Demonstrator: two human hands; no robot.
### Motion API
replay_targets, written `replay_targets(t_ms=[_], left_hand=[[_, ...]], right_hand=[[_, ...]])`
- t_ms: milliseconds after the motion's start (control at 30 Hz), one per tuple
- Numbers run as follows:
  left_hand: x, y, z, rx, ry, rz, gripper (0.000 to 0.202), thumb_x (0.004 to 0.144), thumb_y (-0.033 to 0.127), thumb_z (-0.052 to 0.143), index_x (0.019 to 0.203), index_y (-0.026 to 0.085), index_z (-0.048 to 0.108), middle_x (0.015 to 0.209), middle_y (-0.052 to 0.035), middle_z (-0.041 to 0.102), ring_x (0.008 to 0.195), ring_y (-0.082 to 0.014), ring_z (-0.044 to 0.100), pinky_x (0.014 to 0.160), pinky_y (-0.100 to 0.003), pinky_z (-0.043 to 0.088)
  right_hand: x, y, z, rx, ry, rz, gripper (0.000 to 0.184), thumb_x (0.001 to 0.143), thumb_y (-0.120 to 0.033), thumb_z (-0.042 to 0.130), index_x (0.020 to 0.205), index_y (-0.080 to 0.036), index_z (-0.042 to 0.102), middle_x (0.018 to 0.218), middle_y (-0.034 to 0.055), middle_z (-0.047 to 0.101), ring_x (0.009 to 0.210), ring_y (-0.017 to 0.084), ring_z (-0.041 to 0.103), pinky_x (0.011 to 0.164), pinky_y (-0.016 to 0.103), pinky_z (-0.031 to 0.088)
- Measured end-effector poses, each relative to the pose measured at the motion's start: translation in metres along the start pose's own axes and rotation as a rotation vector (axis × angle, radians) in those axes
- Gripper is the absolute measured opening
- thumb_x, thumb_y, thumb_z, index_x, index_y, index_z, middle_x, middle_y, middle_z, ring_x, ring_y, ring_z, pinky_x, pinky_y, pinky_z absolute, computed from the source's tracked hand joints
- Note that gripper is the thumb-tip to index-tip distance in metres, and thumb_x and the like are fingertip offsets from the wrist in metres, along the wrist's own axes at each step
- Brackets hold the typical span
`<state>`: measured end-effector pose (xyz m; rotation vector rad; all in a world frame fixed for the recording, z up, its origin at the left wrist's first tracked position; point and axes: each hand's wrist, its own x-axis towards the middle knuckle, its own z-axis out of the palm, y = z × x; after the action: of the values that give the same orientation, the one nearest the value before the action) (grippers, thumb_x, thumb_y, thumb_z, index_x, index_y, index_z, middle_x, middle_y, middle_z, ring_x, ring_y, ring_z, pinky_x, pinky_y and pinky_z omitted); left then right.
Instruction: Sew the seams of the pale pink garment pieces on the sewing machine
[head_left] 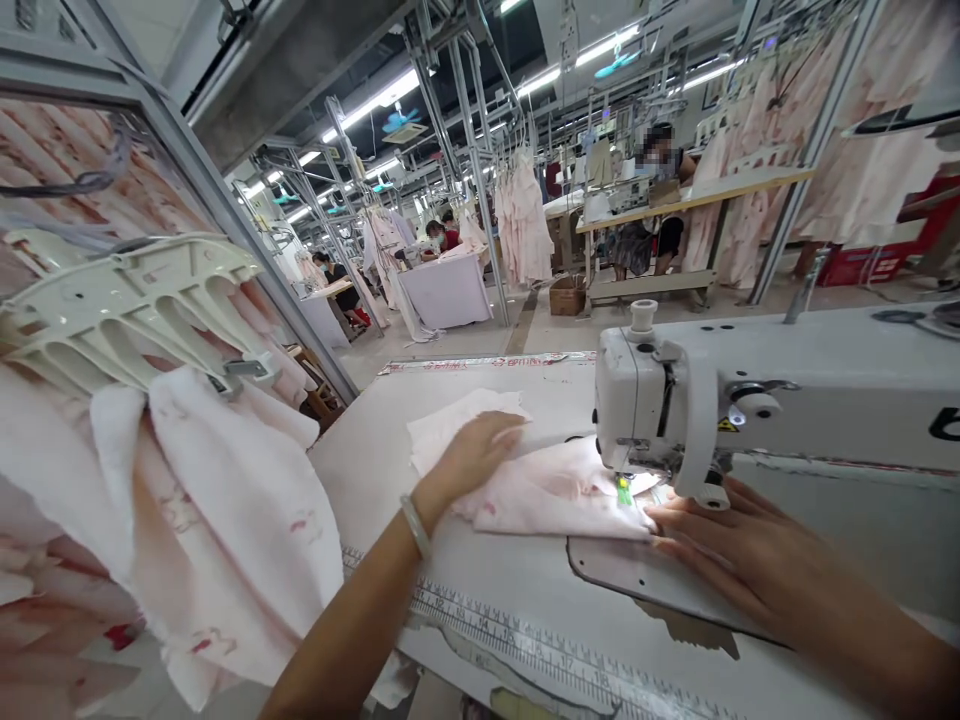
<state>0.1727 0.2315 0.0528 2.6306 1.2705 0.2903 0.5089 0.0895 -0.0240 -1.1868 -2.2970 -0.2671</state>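
A pale pink printed fabric piece point(540, 495) lies on the white sewing table, its right end under the lit needle area of a white sewing machine point(643, 400). A small green and yellow part point(624, 488) shows at the presser foot. My left hand point(480, 450), with a bangle at the wrist, rests flat on the fabric's left part with fingers stretched out. Behind it spreads a paler end of cloth point(450, 420). My right hand point(731, 535) lies right of the needle, fingers stretched forward, their tips touching the fabric's right edge.
At left, pink garment pieces point(247, 500) hang from a white clip hanger point(127, 300) beside a metal frame post. A ruler tape point(517, 640) runs along the table's front edge. Farther back, people sit at other sewing tables among racks of pink garments point(523, 220); a cardboard box point(568, 296) stands on the floor.
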Motion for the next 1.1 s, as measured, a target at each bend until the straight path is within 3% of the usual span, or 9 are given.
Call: replay_targets(t_ms=[133,233,300,433,567,700,767,933,1100], left_hand=[[-0.043,-0.034,-0.019,0.16,-0.062,-0.26,0.037,0.11,0.032,0.056,0.141,0.014,0.068,0.146,-0.0167,0.072,0.139,-0.029,0.067,0.12,-0.042,0.052],[-0.099,-0.022,-0.005,0.284,-0.068,-0.468,0.032,0.11,0.028,0.049,0.124,0.009,0.069,0.125,-0.0251,0.076,0.119,-0.0369,0.074,0.102,-0.051,0.058],[-0.138,0.0,0.011,0.331,-0.119,-0.542,0.034,0.112,0.029,0.042,0.112,0.01,0.07,0.102,-0.0221,0.078,0.098,-0.0359,0.077,0.087,-0.046,0.059],[-0.182,0.045,0.034,0.29,-0.387,-0.116,0.04,0.11,0.056,0.058,0.097,0.019,0.07,0.082,-0.0094,0.077,0.074,-0.0283,0.076,0.069,-0.034,0.054],[-0.164,0.066,0.04,0.078,-0.289,0.357,0.05,0.103,0.067,0.07,0.087,0.02,0.066,0.088,-0.0064,0.076,0.083,-0.0238,0.076,0.078,-0.032,0.058],[-0.134,0.074,0.045,-0.055,-0.047,0.401,0.048,0.107,0.058,0.067,0.127,0.015,0.067,0.141,-0.0185,0.072,0.137,-0.0354,0.066,0.123,-0.051,0.05],[-0.132,0.074,0.049,-0.113,-0.027,0.368,0.058,0.105,0.056,0.07,0.144,0.014,0.06,0.159,-0.0213,0.061,0.152,-0.0387,0.055,0.131,-0.057,0.042],[-0.148,0.058,0.065,-0.133,-0.11,0.277,0.092,0.086,0.068,0.088,0.156,0.022,0.05,0.159,-0.0198,0.061,0.143,-0.0397,0.061,0.123,-0.054,0.05],[-0.132,0.046,0.078,0.189,-0.106,0.365,0.064,0.102,0.053,0.075,0.151,0.021,0.05,0.143,-0.0154,0.071,0.117,-0.0329,0.073,0.102,-0.043,0.06]], right_hand=[[0.01,-0.018,-0.007,-0.002,0.09,-0.113,0.025,0.115,-0.037,0.056,0.124,-0.032,0.079,0.113,-0.0022,0.085,0.097,0.022,0.083,0.099,0.04,0.061],[0.012,-0.031,-0.003,-0.004,0.171,-0.209,0.03,0.117,-0.041,0.053,0.122,-0.028,0.08,0.11,0.0012,0.086,0.096,0.024,0.083,0.091,0.041,0.064],[0.01,-0.037,0.0,0.036,0.159,-0.258,0.029,0.115,-0.041,0.059,0.132,-0.028,0.077,0.114,0.0015,0.086,0.099,0.024,0.082,0.099,0.042,0.064],[0.006,-0.054,0.001,0.091,0.031,-0.385,0.06,0.108,-0.044,0.07,0.165,-0.028,0.057,0.14,0.0036,0.079,0.123,0.025,0.078,0.108,0.038,0.063],[0.011,-0.074,0.0,0.097,0.024,-0.407,0.071,0.112,-0.056,0.062,0.17,-0.018,0.048,0.153,0.0084,0.07,0.127,0.025,0.076,0.096,0.033,0.068],[0.017,-0.073,0.007,0.116,0.078,-0.249,0.035,0.118,-0.038,0.05,0.139,-0.022,0.074,0.126,0.0082,0.083,0.106,0.022,0.082,0.088,0.032,0.069],[0.015,-0.063,0.009,0.086,0.1,-0.147,0.037,0.118,-0.029,0.043,0.114,-0.024,0.08,0.107,0.0062,0.085,0.09,0.021,0.083,0.077,0.032,0.069],[0.005,-0.042,0.002,0.0,0.211,0.06,0.035,0.117,-0.032,0.045,0.105,-0.023,0.076,0.096,0.0042,0.084,0.073,0.021,0.081,0.057,0.03,0.063],[0.006,-0.051,0.007,0.117,0.138,-0.338,0.019,0.114,-0.028,0.058,0.119,-0.025,0.077,0.104,0.002,0.085,0.093,0.018,0.081,0.09,0.025,0.065]])
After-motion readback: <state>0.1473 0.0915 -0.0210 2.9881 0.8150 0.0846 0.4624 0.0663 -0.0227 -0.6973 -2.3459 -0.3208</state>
